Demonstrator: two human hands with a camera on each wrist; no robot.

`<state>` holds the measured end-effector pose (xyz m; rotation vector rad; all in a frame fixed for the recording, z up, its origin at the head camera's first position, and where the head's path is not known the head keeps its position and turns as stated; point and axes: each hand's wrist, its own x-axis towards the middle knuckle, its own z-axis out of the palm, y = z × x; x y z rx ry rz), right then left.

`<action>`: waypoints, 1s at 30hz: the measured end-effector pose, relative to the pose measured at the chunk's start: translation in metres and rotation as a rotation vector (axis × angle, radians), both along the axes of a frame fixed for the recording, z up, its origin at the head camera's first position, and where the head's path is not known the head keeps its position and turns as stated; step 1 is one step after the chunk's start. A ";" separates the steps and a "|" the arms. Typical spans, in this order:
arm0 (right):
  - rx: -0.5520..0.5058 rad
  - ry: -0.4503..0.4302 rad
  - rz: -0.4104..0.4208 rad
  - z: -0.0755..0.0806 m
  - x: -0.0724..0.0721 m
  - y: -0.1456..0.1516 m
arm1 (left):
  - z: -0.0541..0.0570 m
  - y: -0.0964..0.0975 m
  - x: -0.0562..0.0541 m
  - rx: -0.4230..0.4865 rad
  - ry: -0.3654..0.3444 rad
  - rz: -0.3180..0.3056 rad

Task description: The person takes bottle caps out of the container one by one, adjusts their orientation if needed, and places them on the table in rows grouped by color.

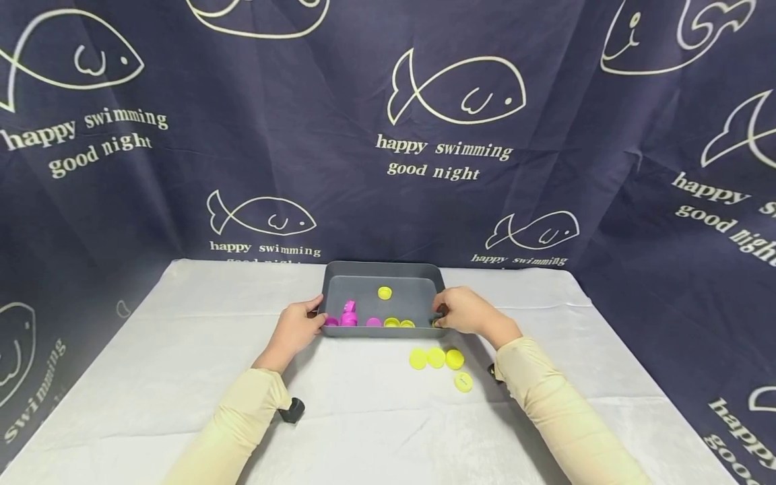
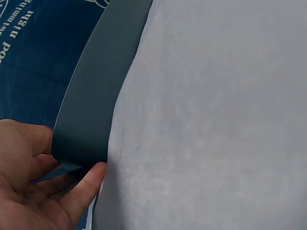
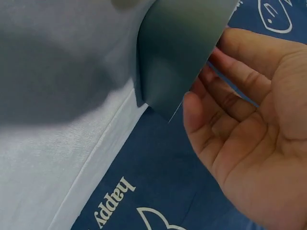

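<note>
A dark grey rectangular tray (image 1: 382, 269) stands toward the far side of the table. My left hand (image 1: 298, 330) grips its near left corner, with fingers spread along the side wall (image 2: 91, 96). My right hand (image 1: 469, 311) reaches over the right wall, its bent fingers inside the near right corner, over a mostly hidden yellow cap (image 1: 436, 323); I cannot tell whether they pinch it. In the right wrist view, the tray wall (image 3: 177, 57) covers these fingertips. Inside the tray lie magenta caps (image 1: 349, 316), a yellow cap (image 1: 384, 293) in the middle and two yellow caps (image 1: 392, 322) along the near wall.
Several yellow caps (image 1: 436, 358) lie on the white-covered table (image 1: 364, 417) in front of the tray's right half, one of them nearer the front. Behind and beside the table hangs a dark blue cloth (image 1: 339, 148) printed with fish and words.
</note>
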<state>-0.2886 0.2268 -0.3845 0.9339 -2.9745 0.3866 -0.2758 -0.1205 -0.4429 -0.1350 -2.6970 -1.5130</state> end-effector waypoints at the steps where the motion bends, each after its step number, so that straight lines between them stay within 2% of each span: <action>1: 0.021 0.013 0.009 0.000 0.000 -0.001 | 0.000 0.000 0.000 0.000 0.001 0.000; 7: 0.119 0.025 0.009 0.005 0.001 -0.011 | 0.001 -0.001 0.001 0.005 -0.001 0.005; 13: 0.149 -0.046 0.023 0.006 -0.005 -0.013 | 0.002 -0.001 0.002 0.005 0.004 0.002; 20: 0.154 -0.066 0.050 0.008 -0.004 -0.014 | 0.001 0.001 0.003 0.000 0.006 0.005; 25: 0.202 -0.094 -0.006 0.004 -0.007 -0.017 | 0.001 0.001 0.002 0.003 0.003 0.008; 30: 0.227 -0.086 -0.034 -0.002 -0.009 -0.017 | 0.000 0.001 0.001 0.008 -0.005 0.008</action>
